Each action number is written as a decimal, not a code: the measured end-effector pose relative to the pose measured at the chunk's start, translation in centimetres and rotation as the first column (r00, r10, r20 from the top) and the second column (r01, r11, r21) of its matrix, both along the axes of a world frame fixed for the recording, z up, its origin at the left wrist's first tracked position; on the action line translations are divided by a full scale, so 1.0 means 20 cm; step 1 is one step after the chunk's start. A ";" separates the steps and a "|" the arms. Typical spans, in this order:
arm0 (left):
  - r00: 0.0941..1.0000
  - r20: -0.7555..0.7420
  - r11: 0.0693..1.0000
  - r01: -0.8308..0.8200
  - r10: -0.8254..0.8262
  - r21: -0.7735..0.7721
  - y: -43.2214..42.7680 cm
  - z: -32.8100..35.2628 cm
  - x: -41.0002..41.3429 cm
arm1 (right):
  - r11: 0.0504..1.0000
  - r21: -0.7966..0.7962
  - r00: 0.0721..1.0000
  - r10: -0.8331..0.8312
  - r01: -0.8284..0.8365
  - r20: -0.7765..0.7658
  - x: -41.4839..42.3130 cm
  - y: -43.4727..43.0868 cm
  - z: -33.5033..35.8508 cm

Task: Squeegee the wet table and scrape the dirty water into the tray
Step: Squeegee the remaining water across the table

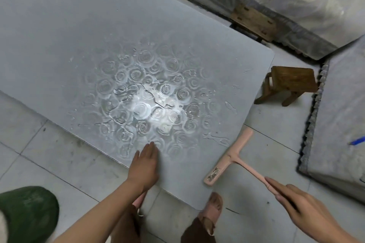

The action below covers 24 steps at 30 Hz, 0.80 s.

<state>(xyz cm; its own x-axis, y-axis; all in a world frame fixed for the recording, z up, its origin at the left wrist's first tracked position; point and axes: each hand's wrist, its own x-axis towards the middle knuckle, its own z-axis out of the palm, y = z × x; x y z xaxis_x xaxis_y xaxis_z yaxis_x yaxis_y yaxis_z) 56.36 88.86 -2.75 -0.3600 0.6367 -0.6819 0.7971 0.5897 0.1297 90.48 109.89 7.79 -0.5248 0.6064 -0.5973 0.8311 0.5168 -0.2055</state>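
Head view: right hand pinches the pink squeegee by its handle end, blade over the wet table edge; left hand rests flat on the table.

Bare left hand and right hand, bare forearms, brown trouser legs, possibly shorts, pink open-toed slide sandals

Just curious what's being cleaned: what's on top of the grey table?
A puddle of water spreads over the table. The left hand rests flat near its edge, hiding the surface beneath. The pink squeegee, held by the right hand, is at its right edge; contact unclear.
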 end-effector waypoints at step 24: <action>0.987 -0.008 0.951 -0.155 0.158 -0.269 0.11 -0.14 0.22 | 0.922 0.031 0.917 0.386 -0.385 -0.096 -0.30 0.31 -0.37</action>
